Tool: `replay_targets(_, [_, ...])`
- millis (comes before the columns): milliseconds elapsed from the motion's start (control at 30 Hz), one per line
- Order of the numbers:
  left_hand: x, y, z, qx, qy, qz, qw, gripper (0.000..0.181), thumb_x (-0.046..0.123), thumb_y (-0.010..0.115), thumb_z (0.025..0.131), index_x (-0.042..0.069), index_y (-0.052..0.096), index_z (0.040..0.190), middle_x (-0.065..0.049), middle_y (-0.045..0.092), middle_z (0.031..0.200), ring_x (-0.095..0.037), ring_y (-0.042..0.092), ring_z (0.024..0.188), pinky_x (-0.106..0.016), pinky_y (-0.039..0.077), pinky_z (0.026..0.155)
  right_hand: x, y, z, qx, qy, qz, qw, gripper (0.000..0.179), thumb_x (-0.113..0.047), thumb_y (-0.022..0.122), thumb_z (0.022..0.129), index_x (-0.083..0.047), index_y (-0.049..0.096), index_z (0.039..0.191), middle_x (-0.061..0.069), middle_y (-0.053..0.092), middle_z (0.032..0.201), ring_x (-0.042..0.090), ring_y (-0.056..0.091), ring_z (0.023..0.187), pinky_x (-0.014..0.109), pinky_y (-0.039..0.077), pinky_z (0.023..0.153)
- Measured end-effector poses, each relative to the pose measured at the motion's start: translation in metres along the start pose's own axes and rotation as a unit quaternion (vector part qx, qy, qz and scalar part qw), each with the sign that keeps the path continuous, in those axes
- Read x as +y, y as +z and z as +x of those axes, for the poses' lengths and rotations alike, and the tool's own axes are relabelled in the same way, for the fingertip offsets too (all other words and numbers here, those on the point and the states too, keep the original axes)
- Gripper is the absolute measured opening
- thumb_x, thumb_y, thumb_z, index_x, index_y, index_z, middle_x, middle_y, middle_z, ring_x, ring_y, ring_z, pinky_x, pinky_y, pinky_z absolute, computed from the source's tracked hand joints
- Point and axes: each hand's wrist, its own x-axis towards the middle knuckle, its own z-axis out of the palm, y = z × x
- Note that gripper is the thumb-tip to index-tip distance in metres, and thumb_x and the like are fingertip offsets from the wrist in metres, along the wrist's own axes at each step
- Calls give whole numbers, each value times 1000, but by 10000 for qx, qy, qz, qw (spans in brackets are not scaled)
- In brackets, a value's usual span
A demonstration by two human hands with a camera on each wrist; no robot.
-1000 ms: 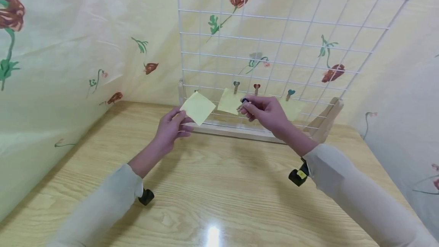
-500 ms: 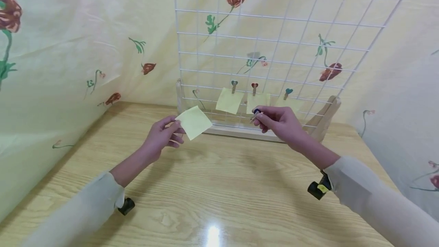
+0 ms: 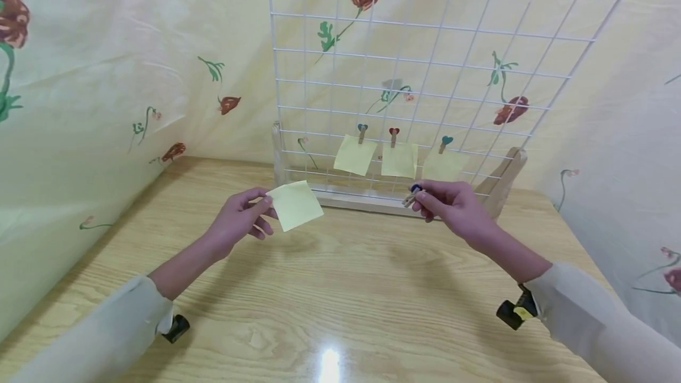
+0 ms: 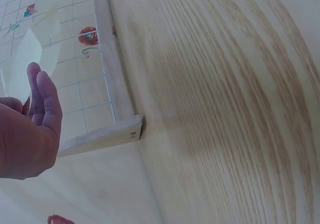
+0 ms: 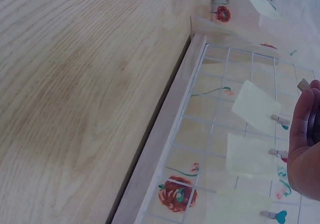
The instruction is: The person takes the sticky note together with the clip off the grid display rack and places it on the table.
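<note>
My left hand (image 3: pixel 237 217) pinches a pale yellow sticky note (image 3: pixel 295 205) by its left corner, in front of the rack's left end. In my right hand (image 3: pixel 452 205) is a small wooden clothespin (image 3: pixel 411 196) with a dark blue top, gripped between thumb and fingers. Behind the hands stands a white wire grid (image 3: pixel 415 65). Three yellow notes hang low on it: a left note (image 3: pixel 353 155) under a teal-heart clothespin (image 3: pixel 362 133), a middle note (image 3: pixel 399 160) under a red-heart clothespin (image 3: pixel 393 136), and a right note (image 3: pixel 444 165) under another teal-heart clothespin (image 3: pixel 445 144).
The grid's wooden base (image 3: pixel 367 202) sits at the back of a wood-grain table (image 3: pixel 330 288), with an upright wooden support (image 3: pixel 508 182) at its right end. Flowered cloth (image 3: pixel 223 34) covers the walls behind and beside the table.
Both hands have drawn back from the grid toward the body and apart, the left with its note, the right with its clothespin. The middle hanging note is now fully visible.
</note>
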Motion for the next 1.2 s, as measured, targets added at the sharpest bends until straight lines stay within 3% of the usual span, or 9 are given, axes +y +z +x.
replay_targets(233, [-2, 1, 1, -42, 21, 45, 10000, 30, 21, 49, 101, -1, 53, 122, -17, 63, 96, -14, 64, 64, -28, 56, 61, 11, -5, -2, 15, -13, 183, 9998, 16, -7, 54, 98, -8, 68, 106, -1, 68, 80, 10, 61, 72, 22, 55, 61])
replay_targets(433, [-7, -5, 4, -25, 79, 318, 9995, 32, 19, 49, 102, -3, 52, 124, -17, 62, 95, -15, 64, 64, -30, 57, 62, 24, -14, -4, 74, 219, 165, 9996, 16, -6, 54, 98, -12, 69, 99, -1, 66, 77, 9, 60, 69, 22, 54, 59])
replay_targets(600, [-13, -12, 7, 36, 36, 521, 9986, 30, 20, 49, 102, -3, 54, 120, -13, 61, 93, -15, 64, 65, -32, 57, 64, 34, -24, -9, 138, 622, -26, 9980, 14, -7, 53, 98, -1, 66, 102, -4, 64, 76, 8, 58, 69, 23, 53, 60])
replay_targets(833, [-21, -20, 11, -39, -20, 814, 9967, 34, 19, 48, 102, -5, 51, 125, -12, 61, 92, -18, 65, 67, -35, 58, 66, 51, -34, -13, 73, 983, -295, 9947, 29, -5, 51, 98, 20, 55, 113, -1, 62, 75, 9, 55, 66, 24, 52, 58])
replay_targets(1200, [-39, -22, 15, -114, -23, 1569, 9875, 35, 16, 48, 100, -5, 53, 128, -13, 65, 86, -20, 62, 62, -33, 56, 59, 82, -47, -27, -289, 1666, -699, 9831, 31, -9, 52, 98, 18, 56, 112, 4, 61, 77, 9, 53, 66, 25, 50, 57])
